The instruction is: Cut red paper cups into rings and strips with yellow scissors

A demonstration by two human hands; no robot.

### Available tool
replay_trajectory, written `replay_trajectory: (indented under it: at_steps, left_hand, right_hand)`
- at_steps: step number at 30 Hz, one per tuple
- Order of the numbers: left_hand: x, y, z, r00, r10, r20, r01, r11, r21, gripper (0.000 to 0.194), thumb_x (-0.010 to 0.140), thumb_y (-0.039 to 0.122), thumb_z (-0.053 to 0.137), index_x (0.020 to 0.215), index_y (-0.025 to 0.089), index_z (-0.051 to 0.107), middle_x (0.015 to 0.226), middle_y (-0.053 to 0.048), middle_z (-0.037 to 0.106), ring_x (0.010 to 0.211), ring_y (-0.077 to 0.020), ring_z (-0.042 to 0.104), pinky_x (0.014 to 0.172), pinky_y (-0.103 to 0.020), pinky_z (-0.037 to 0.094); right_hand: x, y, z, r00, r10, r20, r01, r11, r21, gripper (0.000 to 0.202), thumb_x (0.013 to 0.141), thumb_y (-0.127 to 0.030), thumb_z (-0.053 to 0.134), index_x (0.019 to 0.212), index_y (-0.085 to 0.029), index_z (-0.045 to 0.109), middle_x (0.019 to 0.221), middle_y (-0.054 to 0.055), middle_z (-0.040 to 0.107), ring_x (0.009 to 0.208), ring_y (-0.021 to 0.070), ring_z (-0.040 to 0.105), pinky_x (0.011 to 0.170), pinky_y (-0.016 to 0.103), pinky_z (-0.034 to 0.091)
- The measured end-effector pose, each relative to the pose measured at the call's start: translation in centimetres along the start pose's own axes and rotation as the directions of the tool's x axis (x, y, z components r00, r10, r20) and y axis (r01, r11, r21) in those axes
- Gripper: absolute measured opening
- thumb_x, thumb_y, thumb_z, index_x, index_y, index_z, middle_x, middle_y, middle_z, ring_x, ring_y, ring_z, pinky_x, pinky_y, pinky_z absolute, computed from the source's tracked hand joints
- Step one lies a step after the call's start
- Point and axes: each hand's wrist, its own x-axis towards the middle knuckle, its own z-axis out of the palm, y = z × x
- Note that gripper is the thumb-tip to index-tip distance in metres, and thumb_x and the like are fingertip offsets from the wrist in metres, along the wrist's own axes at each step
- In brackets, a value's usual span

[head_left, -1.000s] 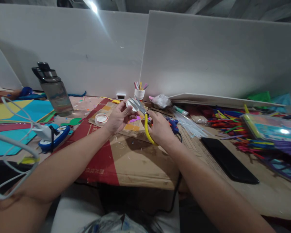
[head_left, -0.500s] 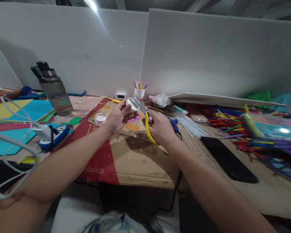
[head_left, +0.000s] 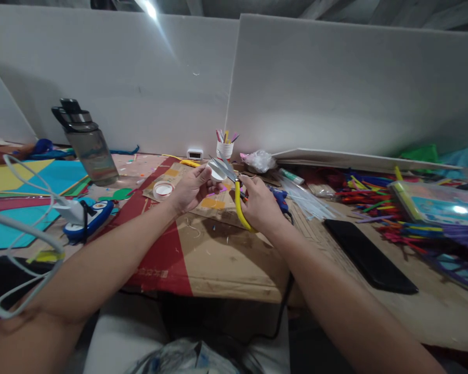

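Shiny metal scissor blades (head_left: 228, 172); matt cardboard (head_left: 234, 267); crinkled plastic bag (head_left: 259, 162).

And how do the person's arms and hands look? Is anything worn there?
The left hand and right hand are bare, no gloves or wristwatches visible. The left forearm and right forearm show no sleeves. A looped white cable appears near the left forearm; contact is unclear.

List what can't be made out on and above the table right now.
All in the head view:
- White disc: part of its edge is hidden by the left hand.
- Scissors: the grip is partly covered by the right hand.
- Small white device: its dark screen is too small to read.
- Cardboard lettering: too blurred to read.
- Clear box: cut off by the right edge.
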Motion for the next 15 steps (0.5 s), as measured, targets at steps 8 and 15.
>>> replay_trajectory:
  at_steps: [8, 15]
  left_hand:
    - [0.12, 0.36, -0.25, 0.998, 0.032, 0.044, -0.032, 0.999, -0.008, 0.039, 0.073, 0.045, 0.080, 0.086, 0.012, 0.064, 0.069, -0.003, 0.068, 0.062, -0.0123, 0.068, 0.063, -0.023, 0.057]
    - [0.32, 0.78, -0.33, 1.000, 0.016, 0.008, -0.016, 1.000, 0.008, 0.041, 0.079, 0.051, 0.074, 0.089, 0.012, 0.064, 0.074, -0.006, 0.071, 0.062, -0.0126, 0.068, 0.062, -0.023, 0.058]
  right_hand:
    - [0.11, 0.18, -0.05, 0.999, -0.031, -0.017, 0.031, 0.999, 0.006, 0.049, 0.090, -0.035, 0.054, 0.136, -0.017, 0.057, 0.113, 0.017, 0.065, 0.091, 0.0271, 0.063, 0.081, 0.039, 0.051]
    - [0.18, 0.19, -0.10, 0.997, -0.072, -0.025, 0.071, 0.996, -0.046, 0.044, 0.091, -0.035, 0.053, 0.128, -0.015, 0.062, 0.109, 0.016, 0.069, 0.093, 0.0278, 0.065, 0.082, 0.038, 0.050]
